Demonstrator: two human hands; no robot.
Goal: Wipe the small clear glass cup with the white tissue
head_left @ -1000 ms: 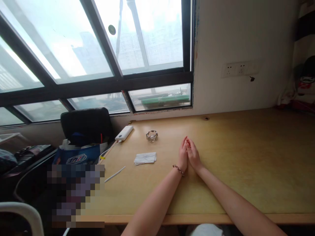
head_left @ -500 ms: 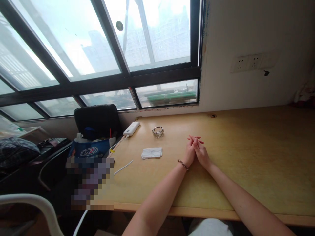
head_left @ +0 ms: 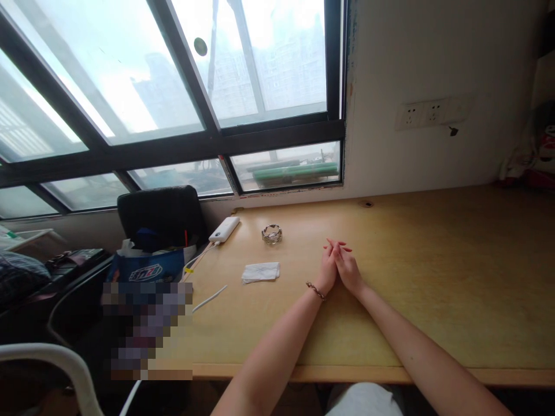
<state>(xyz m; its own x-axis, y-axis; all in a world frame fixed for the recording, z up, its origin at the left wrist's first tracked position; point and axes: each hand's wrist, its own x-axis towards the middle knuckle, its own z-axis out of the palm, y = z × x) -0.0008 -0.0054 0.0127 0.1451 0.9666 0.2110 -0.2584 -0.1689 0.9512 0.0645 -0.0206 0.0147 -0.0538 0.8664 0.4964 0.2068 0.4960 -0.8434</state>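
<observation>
My left hand (head_left: 328, 271) and my right hand (head_left: 349, 273) are clasped together on the table, their fingers interlaced and closed. No object shows between them, though the palms are hidden. A dark twisted bracelet (head_left: 315, 290) circles my left wrist. To the left of the hands lies a folded white tissue (head_left: 261, 272), apart from them. Farther back stands a silver openwork, crown-shaped ring (head_left: 272, 234). Both forearms reach in over the table's front edge.
On the wooden table (head_left: 433, 277), a white power bank (head_left: 224, 229) with a cable sits at the back left. A loose white cable end (head_left: 210, 298) lies nearer. Beyond the left edge are a black chair (head_left: 162, 214) and a blue bag (head_left: 147, 267). A window and wall sockets (head_left: 422, 113) are behind.
The camera has turned slightly to the right, so everything sits a little farther left in the picture. My hands stay clasped in the same place on the table.
</observation>
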